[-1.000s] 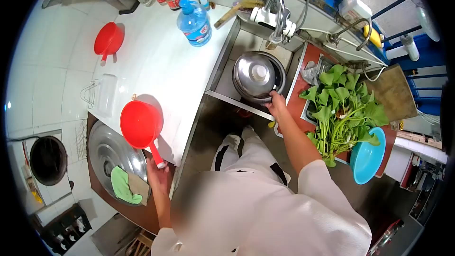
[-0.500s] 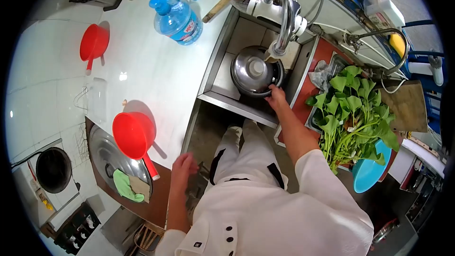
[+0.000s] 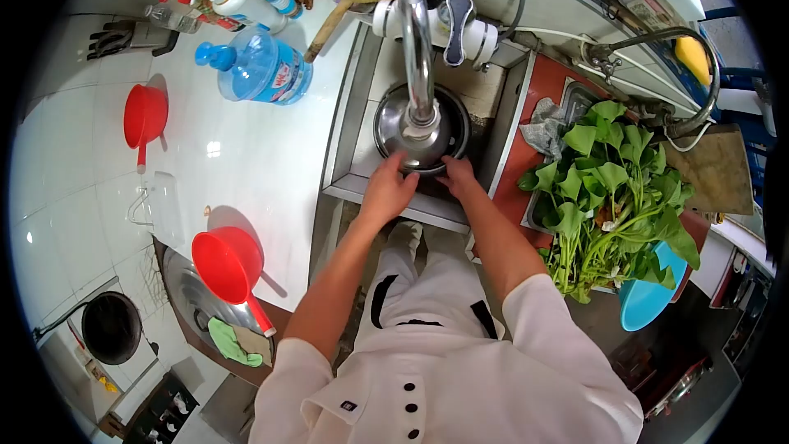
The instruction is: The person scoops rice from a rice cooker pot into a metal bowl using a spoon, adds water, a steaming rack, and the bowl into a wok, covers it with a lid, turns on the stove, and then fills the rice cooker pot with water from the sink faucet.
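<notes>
A round metal pot [image 3: 463, 133] stands in the sink [image 3: 343, 127] beneath the tap [image 3: 417, 41]. Its shiny lid [image 3: 393, 122] sits off to the left, leaving a dark gap at the right side; the spout hides the lid's knob. My right hand [image 3: 458, 177] grips the pot's near right edge, its fingertips partly hidden. At the near left edge, my left hand [image 3: 388, 189] reaches onto the lid, thumb spread from the other fingers, whose tips are blurred.
On the white counter are a blue-capped water bottle [image 3: 265, 70], two red ladles [image 3: 228, 263] and a brush [image 3: 337, 20]. Leafy greens [image 3: 612, 197] lie right of the sink with a blue basin [image 3: 653, 292]. A lever valve [image 3: 459, 29] stands behind the spout.
My left hand has come up from beside my body to the pot's near left edge. My right hand stays at the pot. The view has shifted, and the spout now hangs over the lid.
</notes>
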`<state>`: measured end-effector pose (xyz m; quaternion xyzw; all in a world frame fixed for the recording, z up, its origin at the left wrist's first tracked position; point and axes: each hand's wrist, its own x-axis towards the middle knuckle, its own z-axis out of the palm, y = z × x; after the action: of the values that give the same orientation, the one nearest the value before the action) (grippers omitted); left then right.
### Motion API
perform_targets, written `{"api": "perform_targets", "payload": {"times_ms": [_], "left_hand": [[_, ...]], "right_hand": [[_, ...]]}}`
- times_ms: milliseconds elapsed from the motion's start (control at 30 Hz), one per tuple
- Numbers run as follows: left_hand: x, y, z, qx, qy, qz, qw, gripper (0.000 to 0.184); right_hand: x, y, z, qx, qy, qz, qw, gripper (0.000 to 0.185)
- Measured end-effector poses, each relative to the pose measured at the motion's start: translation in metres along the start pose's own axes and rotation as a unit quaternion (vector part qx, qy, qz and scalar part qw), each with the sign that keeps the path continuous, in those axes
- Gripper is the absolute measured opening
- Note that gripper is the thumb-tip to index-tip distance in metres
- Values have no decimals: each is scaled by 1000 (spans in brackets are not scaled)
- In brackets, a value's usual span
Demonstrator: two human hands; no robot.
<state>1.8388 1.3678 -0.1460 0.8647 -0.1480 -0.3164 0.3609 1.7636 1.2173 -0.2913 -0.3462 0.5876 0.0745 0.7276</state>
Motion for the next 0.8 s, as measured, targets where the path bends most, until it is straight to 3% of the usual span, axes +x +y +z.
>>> {"api": "perform_targets", "payload": {"times_ms": [33,67,100,133,167,200,267,300,333,367,400,433,467,500,567,600,667,700,733,767,800], "left_hand": [[14,-2,7,-1,-2,0,1000,47],[28,-3,16,104,34,74,991,52],[40,-4,25,205,69,146,965,58],[55,-3,31,243,55,172,953,64],[68,-2,38,279,41,198,939,70],[80,-9,49,330,100,287,894,59],[103,-24,66,382,114,300,867,49],[114,-31,74,435,121,314,835,40],[126,-37,83,399,141,300,855,25],[123,-32,82,398,137,302,855,25],[120,-22,74,448,97,286,841,25],[121,-14,67,497,60,270,822,25],[124,-23,65,487,54,244,837,25],[117,-15,51,482,15,246,841,25],[78,21,13,284,54,135,948,24],[71,13,4,287,55,136,947,24],[63,-9,-17,34,81,44,995,21],[57,-9,-26,34,85,45,995,21],[49,-7,-34,-213,56,-58,974,27],[40,-6,-40,-446,21,-156,881,33],[32,1,-45,-497,21,-164,852,28]], "right_hand": [[1,3,-1,-41,14,-24,999,40],[14,12,-7,-110,41,-58,991,52],[12,13,-11,-115,46,-58,991,52],[1,11,-9,-240,126,-211,939,63],[-10,6,-13,-356,200,-353,842,75],[-35,-14,-16,-316,125,-354,871,73],[-99,-67,-11,-173,-33,-323,930,58],[-119,-89,-8,-182,-34,-427,885,52],[-140,-112,-3,-186,-32,-524,831,46],[-179,-147,7,-189,-27,-527,828,42],[-207,-178,18,-215,-34,-517,828,50],[-224,-204,29,-266,-17,-551,791,55],[-227,-221,39,-315,-1,-579,752,61],[-214,-232,50,-353,75,-667,652,73],[-210,-252,63,-409,95,-640,643,70],[-202,-259,67,-469,87,-613,630,65],[-204,-269,71,-531,57,-578,617,51],[-209,-276,69,-529,55,-582,615,51],[-213,-283,65,-562,13,-554,615,48],[-215,-288,61,-593,-28,-522,613,47],[-215,-293,57,-595,-30,-523,610,47]]}}
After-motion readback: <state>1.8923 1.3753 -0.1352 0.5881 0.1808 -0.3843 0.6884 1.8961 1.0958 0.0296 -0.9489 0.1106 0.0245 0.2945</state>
